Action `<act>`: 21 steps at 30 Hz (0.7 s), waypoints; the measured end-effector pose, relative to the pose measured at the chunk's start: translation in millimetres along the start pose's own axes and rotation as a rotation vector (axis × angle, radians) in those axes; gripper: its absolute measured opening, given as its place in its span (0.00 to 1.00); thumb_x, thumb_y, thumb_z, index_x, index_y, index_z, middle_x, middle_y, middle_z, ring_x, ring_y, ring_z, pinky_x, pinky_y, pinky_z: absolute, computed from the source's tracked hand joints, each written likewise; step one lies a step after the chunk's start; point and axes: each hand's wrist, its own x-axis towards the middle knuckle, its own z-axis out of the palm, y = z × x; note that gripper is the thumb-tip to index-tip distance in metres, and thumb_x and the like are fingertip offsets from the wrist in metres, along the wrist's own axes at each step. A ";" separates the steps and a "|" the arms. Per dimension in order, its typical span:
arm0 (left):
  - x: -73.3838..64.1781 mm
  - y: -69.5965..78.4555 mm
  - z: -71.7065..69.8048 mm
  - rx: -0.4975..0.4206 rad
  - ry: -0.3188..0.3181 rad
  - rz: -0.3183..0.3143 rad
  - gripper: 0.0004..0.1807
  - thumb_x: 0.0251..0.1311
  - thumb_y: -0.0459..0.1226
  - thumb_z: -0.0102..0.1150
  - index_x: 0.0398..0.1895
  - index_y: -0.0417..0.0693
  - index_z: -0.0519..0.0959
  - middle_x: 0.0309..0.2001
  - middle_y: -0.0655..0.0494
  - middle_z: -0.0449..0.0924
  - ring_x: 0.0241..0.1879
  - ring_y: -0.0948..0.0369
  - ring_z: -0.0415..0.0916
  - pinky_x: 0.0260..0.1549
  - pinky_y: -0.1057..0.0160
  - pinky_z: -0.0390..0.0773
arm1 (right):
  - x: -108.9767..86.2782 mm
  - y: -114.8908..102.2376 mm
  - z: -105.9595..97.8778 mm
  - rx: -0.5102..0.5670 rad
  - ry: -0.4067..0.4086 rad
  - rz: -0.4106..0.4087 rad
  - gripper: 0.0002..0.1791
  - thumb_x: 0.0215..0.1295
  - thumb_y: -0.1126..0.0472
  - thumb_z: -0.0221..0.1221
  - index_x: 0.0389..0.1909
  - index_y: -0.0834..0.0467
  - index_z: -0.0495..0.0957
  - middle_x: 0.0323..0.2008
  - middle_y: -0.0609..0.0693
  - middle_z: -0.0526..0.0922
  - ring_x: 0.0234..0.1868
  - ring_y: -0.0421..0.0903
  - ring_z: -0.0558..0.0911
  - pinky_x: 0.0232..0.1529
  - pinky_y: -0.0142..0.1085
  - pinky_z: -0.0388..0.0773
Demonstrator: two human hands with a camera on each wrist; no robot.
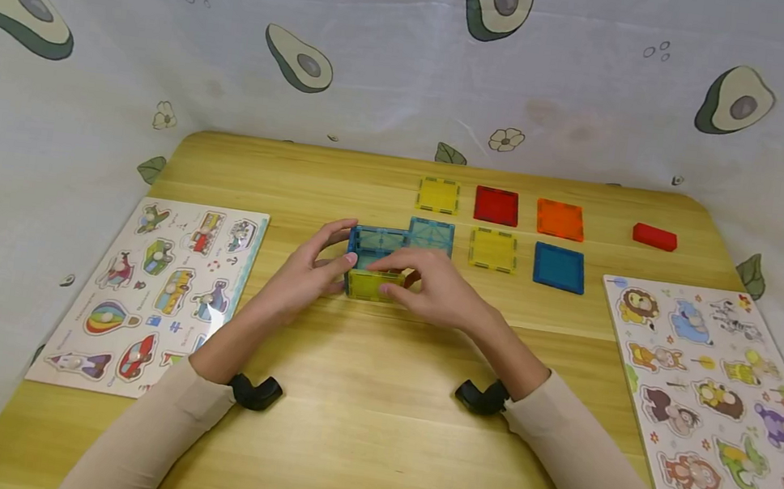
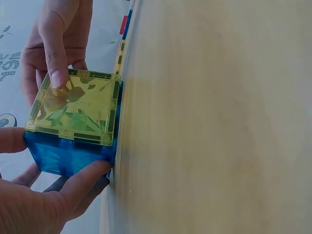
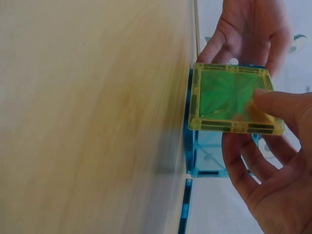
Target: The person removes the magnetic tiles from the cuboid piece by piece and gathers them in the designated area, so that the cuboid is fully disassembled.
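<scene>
Near the table's middle stands a small open-topped box of translucent blue magnetic tiles, with a yellow magnetic tile upright as its front side. My right hand pinches that yellow tile, the thumb on its outer face and the fingers behind it, inside the box. On the left, my left hand holds the blue side tile between thumb and fingers. A light blue tile lies flat beside the box's back right corner, partly hidden by my right hand in the head view.
Behind and right lie yellow tiles, a red tile, an orange tile and a dark blue tile. A red block sits farther right. Picture puzzle boards flank the table, vehicles left, animals right.
</scene>
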 end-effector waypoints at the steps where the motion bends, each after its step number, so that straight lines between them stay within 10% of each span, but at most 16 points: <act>1: -0.1 0.4 -0.1 0.001 0.000 0.000 0.30 0.78 0.44 0.52 0.78 0.73 0.59 0.81 0.54 0.51 0.76 0.40 0.62 0.64 0.39 0.76 | 0.6 -0.1 0.4 -0.002 -0.003 0.001 0.17 0.70 0.63 0.66 0.58 0.51 0.85 0.52 0.47 0.88 0.48 0.44 0.85 0.43 0.38 0.87; 21: -2.8 3.0 0.3 0.020 -0.008 0.013 0.31 0.79 0.43 0.52 0.80 0.69 0.57 0.81 0.53 0.52 0.75 0.41 0.64 0.63 0.39 0.76 | -3.7 -2.3 0.7 -0.016 0.034 0.005 0.16 0.70 0.66 0.65 0.56 0.52 0.86 0.52 0.48 0.89 0.46 0.43 0.88 0.42 0.37 0.88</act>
